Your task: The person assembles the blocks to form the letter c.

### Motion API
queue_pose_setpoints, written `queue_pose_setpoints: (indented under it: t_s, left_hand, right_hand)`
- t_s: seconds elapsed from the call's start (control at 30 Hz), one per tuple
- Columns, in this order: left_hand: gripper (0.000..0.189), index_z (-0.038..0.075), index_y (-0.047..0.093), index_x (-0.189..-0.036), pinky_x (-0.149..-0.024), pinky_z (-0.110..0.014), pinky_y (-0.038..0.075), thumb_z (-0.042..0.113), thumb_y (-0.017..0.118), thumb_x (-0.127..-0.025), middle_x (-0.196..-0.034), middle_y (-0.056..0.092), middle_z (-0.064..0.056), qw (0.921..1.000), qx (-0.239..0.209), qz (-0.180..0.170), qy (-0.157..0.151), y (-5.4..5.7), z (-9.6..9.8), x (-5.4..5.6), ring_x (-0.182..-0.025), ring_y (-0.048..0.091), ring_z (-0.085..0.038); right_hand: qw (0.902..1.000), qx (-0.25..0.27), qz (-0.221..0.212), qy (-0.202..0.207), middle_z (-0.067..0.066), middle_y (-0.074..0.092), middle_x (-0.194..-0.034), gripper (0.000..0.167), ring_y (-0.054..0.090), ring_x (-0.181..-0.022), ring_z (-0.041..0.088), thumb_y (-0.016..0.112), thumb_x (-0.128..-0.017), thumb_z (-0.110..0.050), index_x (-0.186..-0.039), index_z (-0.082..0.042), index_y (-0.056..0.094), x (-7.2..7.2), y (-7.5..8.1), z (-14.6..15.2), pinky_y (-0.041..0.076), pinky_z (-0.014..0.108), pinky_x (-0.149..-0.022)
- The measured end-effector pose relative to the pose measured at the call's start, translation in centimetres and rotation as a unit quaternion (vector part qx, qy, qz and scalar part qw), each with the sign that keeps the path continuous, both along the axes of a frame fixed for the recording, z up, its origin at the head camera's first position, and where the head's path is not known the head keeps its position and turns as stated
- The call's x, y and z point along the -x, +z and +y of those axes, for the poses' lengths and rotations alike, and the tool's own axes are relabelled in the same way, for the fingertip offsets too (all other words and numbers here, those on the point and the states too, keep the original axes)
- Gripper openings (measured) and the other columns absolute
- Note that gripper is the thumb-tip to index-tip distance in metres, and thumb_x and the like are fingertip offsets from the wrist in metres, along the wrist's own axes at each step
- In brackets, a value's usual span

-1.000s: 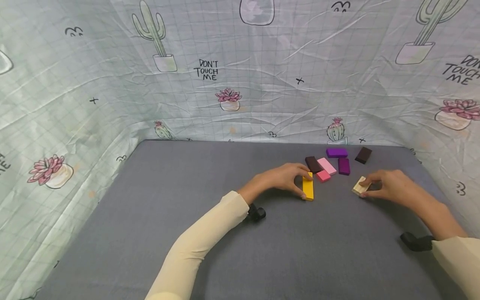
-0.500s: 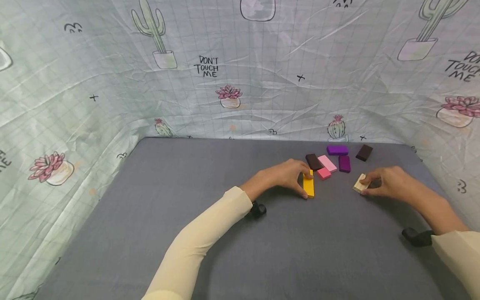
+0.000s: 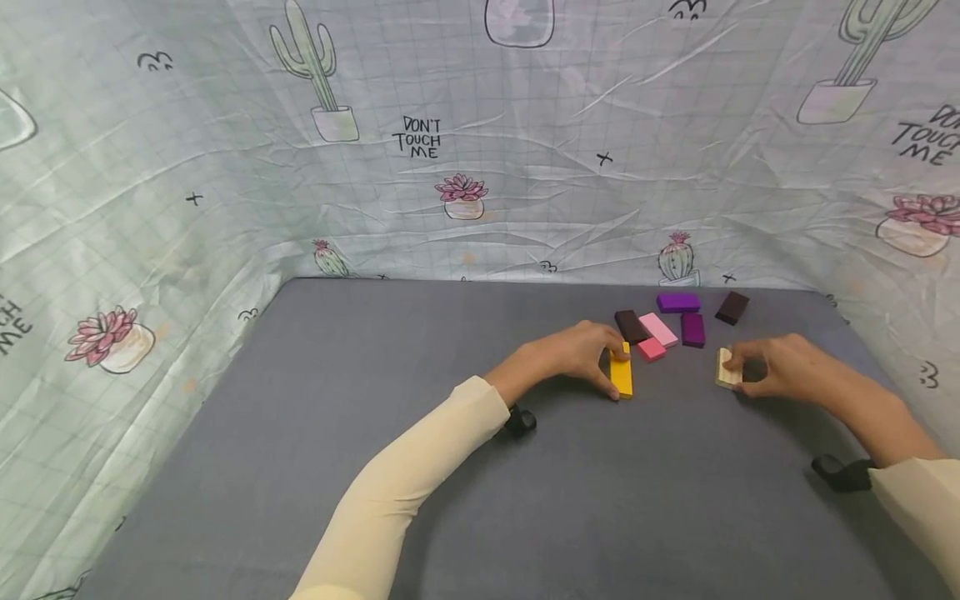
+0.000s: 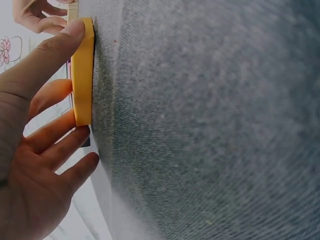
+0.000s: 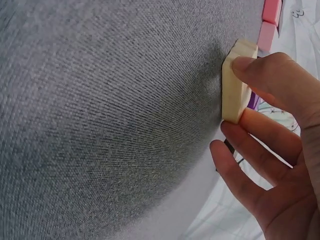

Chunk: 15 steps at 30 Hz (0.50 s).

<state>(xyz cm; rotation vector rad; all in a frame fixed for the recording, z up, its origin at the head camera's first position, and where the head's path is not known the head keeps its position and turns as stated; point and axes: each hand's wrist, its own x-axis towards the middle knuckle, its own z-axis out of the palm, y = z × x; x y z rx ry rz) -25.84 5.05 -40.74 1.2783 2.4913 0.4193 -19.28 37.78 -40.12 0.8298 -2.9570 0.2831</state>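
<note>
My left hand pinches a long yellow block between thumb and fingers, close over the grey table. In the left wrist view the thumb lies at one end of the yellow block and fingers at its other end. My right hand pinches a pale wooden block to the right of it. In the right wrist view the thumb presses the side of the pale block, with fingers behind and at its lower end. A gap of bare cloth separates the two held blocks.
Behind the hands lie a coral block, a light pink block, two purple blocks and two dark brown blocks. A cactus-print curtain rises along the back and sides of the grey table.
The pale block has turned in my right hand's grip, now pointing more straight away from me, slightly further right. My left hand keeps the yellow block in place; the view shifts slightly.
</note>
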Motion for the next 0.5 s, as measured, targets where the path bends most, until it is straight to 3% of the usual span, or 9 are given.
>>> queue_pose_setpoints:
  t_s: [0.17, 0.37, 0.5]
  left_hand:
    - [0.063, 0.014, 0.070, -0.132, -0.104, -0.017, 0.042, 0.046, 0.087, -0.080, -0.140, 0.060, 0.000, 1.0000, 0.000, -0.001, -0.008, 0.24, 0.07, -0.08, -0.124, 0.053, -0.013]
    - [0.061, 0.012, 0.069, -0.131, -0.103, -0.019, 0.043, 0.045, 0.085, -0.082, -0.138, 0.061, -0.002, 0.9993, 0.015, 0.021, -0.027, 0.73, 0.05, -0.17, -0.120, 0.055, -0.013]
    - [0.063, 0.014, 0.068, -0.132, -0.104, -0.019, 0.043, 0.048, 0.084, -0.082, -0.139, 0.059, -0.001, 0.9989, 0.021, 0.030, -0.031, 0.69, 0.04, -0.09, -0.120, 0.054, -0.012]
  right_hand:
    - [0.9999, 0.003, -0.011, -0.006, 0.011, 0.075, -0.088, 0.023, 0.040, -0.062, 0.007, 0.090, -0.068, -0.017, -0.086, -0.016, 0.075, 0.01, 0.12, -0.06, 0.039, 0.028, -0.054]
    - [0.9999, 0.014, 0.007, 0.002, 0.012, 0.075, -0.092, 0.024, 0.039, -0.061, 0.002, 0.091, -0.066, -0.017, -0.084, -0.018, 0.076, 0.04, -0.04, -0.11, 0.040, 0.027, -0.053]
    - [0.9999, 0.008, -0.010, -0.006, 0.011, 0.075, -0.093, 0.023, 0.038, -0.059, 0.000, 0.090, -0.068, -0.017, -0.086, -0.018, 0.076, 0.07, 0.05, -0.03, 0.039, 0.025, -0.053]
